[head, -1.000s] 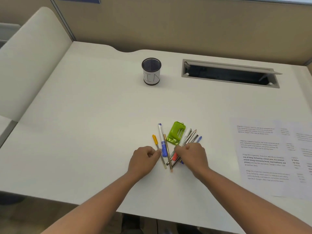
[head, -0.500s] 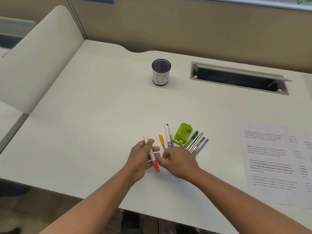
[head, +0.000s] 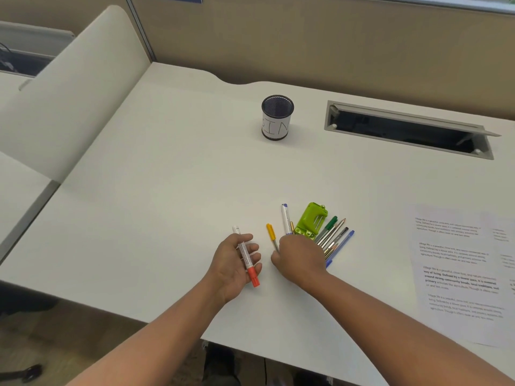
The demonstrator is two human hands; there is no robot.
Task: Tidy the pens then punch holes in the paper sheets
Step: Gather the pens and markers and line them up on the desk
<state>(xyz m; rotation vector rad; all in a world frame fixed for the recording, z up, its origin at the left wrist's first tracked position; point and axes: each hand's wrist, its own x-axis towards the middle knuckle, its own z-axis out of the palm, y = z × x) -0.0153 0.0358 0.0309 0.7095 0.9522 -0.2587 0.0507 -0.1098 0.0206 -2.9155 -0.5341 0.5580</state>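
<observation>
My left hand (head: 232, 264) lies palm up on the desk and holds a white marker with a red cap (head: 246, 257). My right hand (head: 299, 259) rests fingers-down over the near ends of a fan of several pens and pencils (head: 333, 239). A yellow-capped pen (head: 271, 234) and a white pen with a blue cap (head: 286, 219) stick out beyond its fingers. Whether it grips any of them is hidden. A lime-green hole punch (head: 310, 219) lies among the pens. A black mesh cup labelled BIN (head: 277, 117) stands at the back. Printed paper sheets (head: 462, 271) lie at the right.
The white desk (head: 156, 190) has an open grey cable tray (head: 407, 129) at the back right. A beige partition rises behind it, and a white divider panel (head: 69, 90) stands along the left edge. The desk's front edge runs just under my forearms.
The red-capped marker left the pile and now rests in my left hand, which turned palm up and shifted left. My right hand went back onto the pens.
</observation>
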